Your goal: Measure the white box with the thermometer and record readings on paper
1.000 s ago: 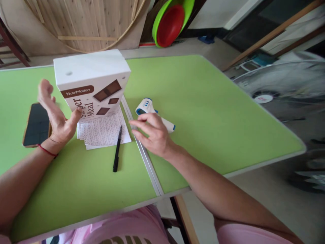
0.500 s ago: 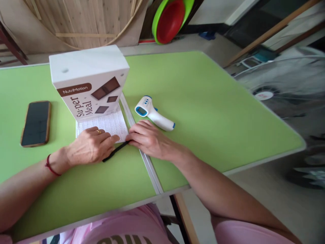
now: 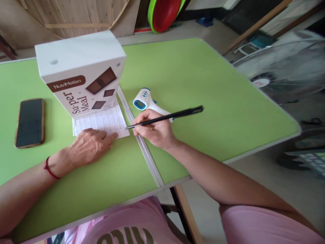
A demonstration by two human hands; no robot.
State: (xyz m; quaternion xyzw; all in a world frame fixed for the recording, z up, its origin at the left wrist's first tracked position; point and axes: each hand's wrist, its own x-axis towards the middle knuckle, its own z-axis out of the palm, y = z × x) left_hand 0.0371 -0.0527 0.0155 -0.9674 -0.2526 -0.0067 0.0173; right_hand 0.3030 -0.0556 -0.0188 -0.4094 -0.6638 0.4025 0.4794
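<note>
A black pen (image 3: 162, 118) is gripped in my right hand (image 3: 154, 130), its silver tip pointing left at the paper's right edge. Whether the tip touches the paper I cannot tell. My left hand (image 3: 88, 145) rests on the lower edge of the white paper (image 3: 109, 118), index finger stretched out, nothing held in it. Rows of small writing cover the paper. A white NutriMotion box (image 3: 81, 81) stands upright at the paper's far edge. Just behind my right hand lies a white and blue infrared thermometer (image 3: 142, 99), its handle partly hidden by the hand and pen.
To the left lies a phone (image 3: 30, 122) in a brown case on the green table (image 3: 215, 101). A metal seam (image 3: 149, 156) crosses the tabletop. Beyond the right edge stands a large fan (image 3: 266, 78). Red and green basins (image 3: 166, 15) lean behind the table.
My right hand has lifted the pen from the table in front of the paper and turned it into a writing grip. My left index finger has straightened out on the paper.
</note>
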